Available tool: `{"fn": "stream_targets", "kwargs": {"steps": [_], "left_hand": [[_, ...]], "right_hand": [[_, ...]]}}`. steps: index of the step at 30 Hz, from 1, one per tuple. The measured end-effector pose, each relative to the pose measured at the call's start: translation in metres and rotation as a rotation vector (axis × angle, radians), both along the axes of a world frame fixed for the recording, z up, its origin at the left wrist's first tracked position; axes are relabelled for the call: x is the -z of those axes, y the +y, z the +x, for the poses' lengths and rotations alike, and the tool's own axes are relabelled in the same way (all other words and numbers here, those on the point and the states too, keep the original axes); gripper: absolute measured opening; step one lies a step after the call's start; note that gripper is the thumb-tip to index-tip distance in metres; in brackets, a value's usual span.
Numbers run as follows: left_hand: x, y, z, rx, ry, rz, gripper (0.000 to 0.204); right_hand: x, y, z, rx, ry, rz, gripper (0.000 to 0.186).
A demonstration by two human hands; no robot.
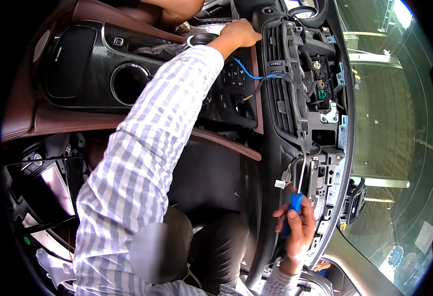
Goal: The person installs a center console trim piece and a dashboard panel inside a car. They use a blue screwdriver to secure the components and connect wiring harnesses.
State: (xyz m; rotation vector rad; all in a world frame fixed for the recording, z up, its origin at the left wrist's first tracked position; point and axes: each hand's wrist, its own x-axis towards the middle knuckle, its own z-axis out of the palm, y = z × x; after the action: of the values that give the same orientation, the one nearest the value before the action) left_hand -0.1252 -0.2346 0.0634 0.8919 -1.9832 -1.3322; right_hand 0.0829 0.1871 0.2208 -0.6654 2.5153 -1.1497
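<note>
Reaching over the black console (80, 64) with the left grip (240, 33) curled at the dashboard (269, 170), cannot tell around what; farther right, past air vents (279, 98) and white connector (279, 184), holding a blue-handled screwdriver (295, 201) in the right grip (300, 231)

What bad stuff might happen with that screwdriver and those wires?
The blue-handled screwdriver in the right hand might slip and scratch the dashboard's black trim, since its metal shaft sits close by.

It might also bump the white connector dangling beside it and tug the attached wires.

The blue wire loops loosely near the left sleeve, so a moving arm could perhaps snag it.
</note>
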Motion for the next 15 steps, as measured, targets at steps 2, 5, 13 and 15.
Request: {"fn": "stream_targets", "kwargs": {"steps": [2, 5, 13, 15], "left_hand": [[0.0, 0.001, -0.003, -0.031, 0.014, -0.026, 0.062], [0.002, -0.001, -0.002, -0.008, 0.016, -0.025, 0.062], [0.01, -0.007, -0.013, 0.079, 0.049, -0.1, 0.06], [0.018, -0.013, -0.015, 0.066, 0.076, -0.146, 0.064]], "right_hand": [[-0.026, -0.003, 0.003, 0.052, 0.149, 0.225, 0.041], [-0.051, -0.012, -0.004, 0.023, 0.342, 0.366, 0.039], [-0.087, -0.045, -0.018, -0.178, 0.527, 0.651, 0.027], [-0.093, -0.049, -0.033, -0.339, 0.62, 0.684, 0.027]]}}
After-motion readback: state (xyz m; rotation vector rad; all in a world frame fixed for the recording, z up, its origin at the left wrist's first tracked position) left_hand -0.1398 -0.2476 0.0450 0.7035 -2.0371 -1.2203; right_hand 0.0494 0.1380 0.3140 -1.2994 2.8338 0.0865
